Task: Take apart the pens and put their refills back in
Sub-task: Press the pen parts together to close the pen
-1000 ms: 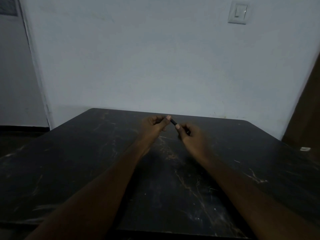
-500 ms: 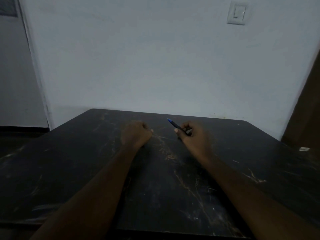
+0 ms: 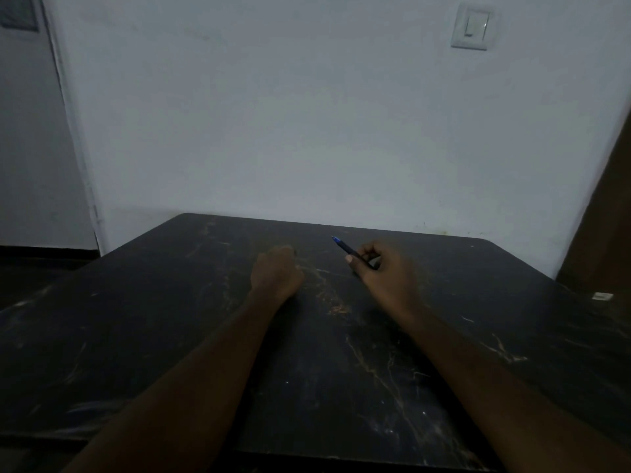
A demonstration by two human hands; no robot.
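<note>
— Type of premises?
— Plain indoor room, home or office undetermined: bare white wall (image 3: 307, 131), light switch (image 3: 473, 27), dark marble-patterned table (image 3: 153, 319), door frame (image 3: 73, 131) at left.

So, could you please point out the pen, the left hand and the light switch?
pen (image 3: 345, 247), head view, dark barrel.
left hand (image 3: 277, 273), head view, back of fist.
light switch (image 3: 472, 26), head view, rocker plate.

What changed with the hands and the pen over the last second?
The left hand let go of the pen and drew back to its own side, closed in a fist; whether it holds a part is hidden. The blue end is now exposed. The right hand kept its grip, and the table is unchanged.
</note>
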